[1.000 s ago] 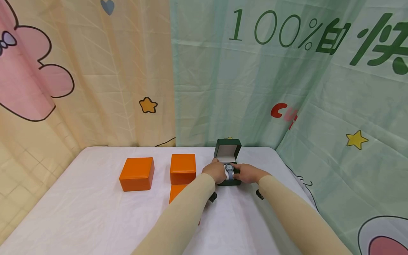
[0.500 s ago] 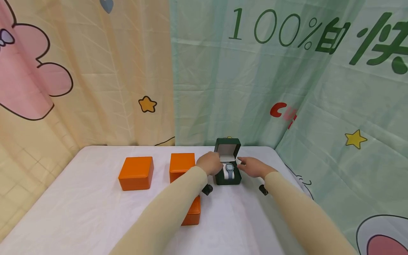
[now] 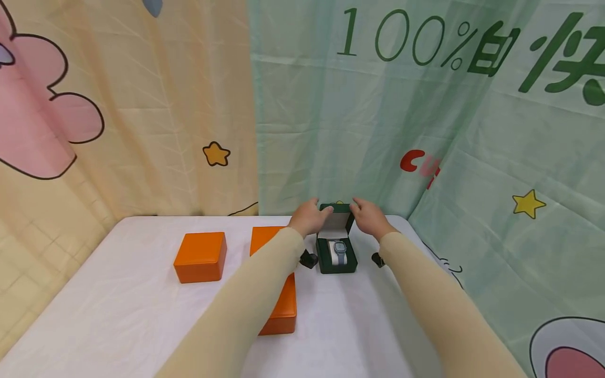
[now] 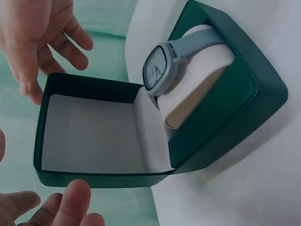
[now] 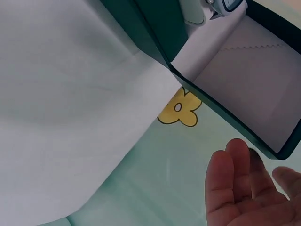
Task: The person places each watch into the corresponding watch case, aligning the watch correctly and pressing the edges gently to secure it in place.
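Observation:
A dark green watch box (image 3: 338, 269) stands on the white-covered table with its lid (image 3: 336, 208) raised. Inside it, a wristwatch with a grey-blue strap (image 4: 160, 70) is wrapped round a white cushion. My left hand (image 3: 308, 217) is at the lid's left side, its thumb pointing toward the lid's upper edge. On the other side is my right hand (image 3: 372, 217), its fingers extended by the lid's upper right corner. In the right wrist view, the fingers (image 5: 220, 183) are straight, just off the lid's rim. Neither hand holds anything.
Left of my arms sits an orange box (image 3: 200, 257). Another orange box (image 3: 264, 236) and one nearer orange box (image 3: 279, 320) are partly hidden by my left sleeve. Printed curtains (image 3: 302, 131) hang right behind the table's far edge.
Both hands have left the watch area and moved up and away to the two sides of the raised lid. The watch on its cushion now sits uncovered in the box.

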Available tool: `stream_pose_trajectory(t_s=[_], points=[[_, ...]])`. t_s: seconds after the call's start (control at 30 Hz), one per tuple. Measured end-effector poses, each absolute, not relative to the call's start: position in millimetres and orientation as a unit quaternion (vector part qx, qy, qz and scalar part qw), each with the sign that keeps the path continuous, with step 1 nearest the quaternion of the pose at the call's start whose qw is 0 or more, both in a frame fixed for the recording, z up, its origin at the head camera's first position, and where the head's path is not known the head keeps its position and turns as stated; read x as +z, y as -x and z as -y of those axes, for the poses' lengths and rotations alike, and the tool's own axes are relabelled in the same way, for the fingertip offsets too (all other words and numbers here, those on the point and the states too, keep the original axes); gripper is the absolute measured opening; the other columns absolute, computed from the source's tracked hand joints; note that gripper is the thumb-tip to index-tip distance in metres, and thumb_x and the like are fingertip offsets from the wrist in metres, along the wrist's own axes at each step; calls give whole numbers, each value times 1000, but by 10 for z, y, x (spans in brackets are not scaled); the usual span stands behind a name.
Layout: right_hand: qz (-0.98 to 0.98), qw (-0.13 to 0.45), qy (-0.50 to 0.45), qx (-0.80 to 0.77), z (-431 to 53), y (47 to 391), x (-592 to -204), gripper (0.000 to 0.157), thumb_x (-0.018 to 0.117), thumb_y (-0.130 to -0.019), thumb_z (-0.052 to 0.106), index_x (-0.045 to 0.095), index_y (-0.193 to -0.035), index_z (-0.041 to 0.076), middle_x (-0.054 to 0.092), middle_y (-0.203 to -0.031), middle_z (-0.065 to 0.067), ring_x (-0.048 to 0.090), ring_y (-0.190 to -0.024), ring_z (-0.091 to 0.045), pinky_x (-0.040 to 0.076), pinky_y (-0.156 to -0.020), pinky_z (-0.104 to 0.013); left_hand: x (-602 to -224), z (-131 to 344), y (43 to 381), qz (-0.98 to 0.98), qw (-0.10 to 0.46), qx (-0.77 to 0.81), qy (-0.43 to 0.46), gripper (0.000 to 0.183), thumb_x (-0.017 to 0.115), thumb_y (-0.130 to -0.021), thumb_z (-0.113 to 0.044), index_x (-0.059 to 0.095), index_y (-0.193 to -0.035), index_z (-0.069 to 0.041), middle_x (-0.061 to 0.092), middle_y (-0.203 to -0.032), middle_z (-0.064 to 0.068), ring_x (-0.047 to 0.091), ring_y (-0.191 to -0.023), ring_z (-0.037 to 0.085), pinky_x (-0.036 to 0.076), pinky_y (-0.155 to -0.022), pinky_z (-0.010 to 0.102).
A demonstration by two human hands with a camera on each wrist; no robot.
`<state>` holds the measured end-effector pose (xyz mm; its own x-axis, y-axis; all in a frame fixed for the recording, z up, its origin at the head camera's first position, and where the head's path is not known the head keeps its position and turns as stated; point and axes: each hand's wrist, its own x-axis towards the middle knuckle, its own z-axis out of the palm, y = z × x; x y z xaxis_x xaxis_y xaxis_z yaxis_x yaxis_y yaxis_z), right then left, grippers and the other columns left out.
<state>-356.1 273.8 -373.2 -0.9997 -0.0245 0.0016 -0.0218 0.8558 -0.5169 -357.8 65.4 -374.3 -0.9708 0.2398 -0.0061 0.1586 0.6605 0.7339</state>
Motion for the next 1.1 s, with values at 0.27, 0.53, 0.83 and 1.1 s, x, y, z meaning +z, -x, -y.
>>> stream_pose_trajectory(t_s=[0.27, 0.53, 0.83, 1.1], points=[[-957, 19, -5, -290, -2701, 3585, -3708, 52, 35, -116, 31, 39, -163, 8, 39, -167, -19, 34, -157, -39, 35, -125, -56, -3809, -700, 3657, -894, 59, 434, -93, 61, 52, -109, -49, 45, -160, -17, 50, -162, 9, 52, -145, 32, 46, -118, 50], [-937, 46, -38, -346, -2739, 3624, -3740, 54, 42, -115, 34, 37, -165, 15, 50, -158, -19, 63, -128, -38, 56, -103, -51, -3847, -710, 3697, -884, 55, 459, -73, 48, 58, -109, -39, 57, -153, -21, 57, -157, 5, 57, -141, 31, 51, -113, 49], [-928, 72, -43, -364, -2780, 3645, -3751, 57, 42, -115, 35, 33, -166, 12, 43, -164, -20, 61, -133, -40, 55, -107, -52, -3834, -709, 3676, -874, 73, 477, -61, 49, 60, -108, -39, 58, -152, -20, 57, -157, 7, 59, -138, 31, 52, -111, 50], [-923, 78, -43, -375, -2801, 3613, -3740, 58, 43, -114, 36, 33, -166, 11, 43, -164, -22, 60, -135, -40, 53, -110, -52, -3844, -721, 3679, -874, 76, 477, -51, 49, 62, -106, -40, 59, -151, -21, 57, -156, 6, 59, -138, 30, 52, -112, 49]])
